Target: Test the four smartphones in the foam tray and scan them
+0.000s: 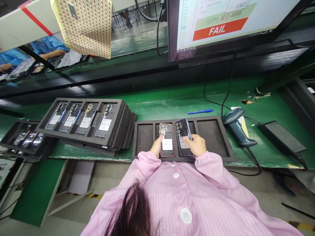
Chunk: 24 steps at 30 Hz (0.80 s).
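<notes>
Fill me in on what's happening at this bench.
A person's left grip has the orange-edged phone by its side, while the right grip holds the blue-edged phone. Both phones are over the dark tray. A stack of trays stands left, four phones in its top one. The monitor reads FAIL.

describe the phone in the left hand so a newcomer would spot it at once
Start at the big monitor showing FAIL, then drop down and slightly left to the dark tray at the front of the green bench. Over that tray, the left hand holds the orange-rimmed phone. That orange colour sets it apart from the bluish-rimmed phone in the right hand.
</notes>
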Tool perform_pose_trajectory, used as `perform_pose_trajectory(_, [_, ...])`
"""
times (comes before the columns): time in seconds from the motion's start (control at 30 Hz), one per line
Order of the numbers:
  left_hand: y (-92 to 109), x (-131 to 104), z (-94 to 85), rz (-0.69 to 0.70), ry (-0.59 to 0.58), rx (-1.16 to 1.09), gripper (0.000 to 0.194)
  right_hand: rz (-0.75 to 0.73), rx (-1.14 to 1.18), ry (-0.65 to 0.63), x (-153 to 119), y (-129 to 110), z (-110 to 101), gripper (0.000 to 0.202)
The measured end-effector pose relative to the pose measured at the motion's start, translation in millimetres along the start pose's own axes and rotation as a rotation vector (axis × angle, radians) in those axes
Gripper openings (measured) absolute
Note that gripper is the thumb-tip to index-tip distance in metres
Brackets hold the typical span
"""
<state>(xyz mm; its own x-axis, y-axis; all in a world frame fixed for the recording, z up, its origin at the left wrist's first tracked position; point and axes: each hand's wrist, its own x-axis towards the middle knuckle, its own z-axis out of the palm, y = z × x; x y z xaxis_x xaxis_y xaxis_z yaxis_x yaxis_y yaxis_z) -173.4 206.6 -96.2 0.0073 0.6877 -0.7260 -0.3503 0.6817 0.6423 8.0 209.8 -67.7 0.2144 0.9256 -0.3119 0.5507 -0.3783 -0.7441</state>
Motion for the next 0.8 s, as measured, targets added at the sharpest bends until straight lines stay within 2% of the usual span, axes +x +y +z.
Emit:
perform_pose_trajectory(0.1, [5, -3, 0.4, -0.037, -0.119, -0.084, 0.055, 0.016, 0.253, -0.059, -2, -1, 5, 0.030])
perform_pose_trajectory(0.2, [8, -9, 2.3, -0.062, -0.111, -0.087, 0.067, 0.007, 0.421, -0.137, -8, -10, 30, 0.037])
perform_pose_trajectory(0.27, [7, -12, 3.5, -0.035, -0.043, -0.047, 0.064, -0.005, 0.390, -0.107, -13, -19, 50, 0.035])
perform_pose_trajectory(0.37, [2, -14, 4.5, 0.039, 0.131, 0.072, 0.054, -0.031, 0.235, 0.035, -21, -27, 76, 0.033])
perform_pose_trajectory(0.43, [0, -15, 4.3, 0.077, 0.220, 0.145, 0.053, -0.105, 0.135, 0.129, -25, -27, 87, 0.040])
perform_pose_trajectory(0.5, [1, -18, 3.7, 0.114, 0.268, 0.206, 0.050, -0.202, 0.140, 0.143, -26, -23, 90, 0.052])
perform_pose_trajectory(0.57, [8, -23, 3.6, 0.171, 0.287, 0.324, 0.046, -0.272, 0.217, 0.112, -23, -18, 83, 0.059])
perform_pose_trajectory(0.63, [20, -29, 6.1, 0.286, 0.300, 0.546, 0.042, -0.334, 0.269, 0.128, -17, -14, 63, 0.058])
perform_pose_trajectory(0.73, [43, -37, 20.6, 0.506, 0.261, 0.937, 0.045, -0.461, 0.250, 0.245, -6, -7, 15, 0.058])
perform_pose_trajectory(0.8, [54, -37, 38.1, 0.595, 0.149, 1.100, 0.047, -0.498, 0.234, 0.290, 1, -2, -17, 0.059])
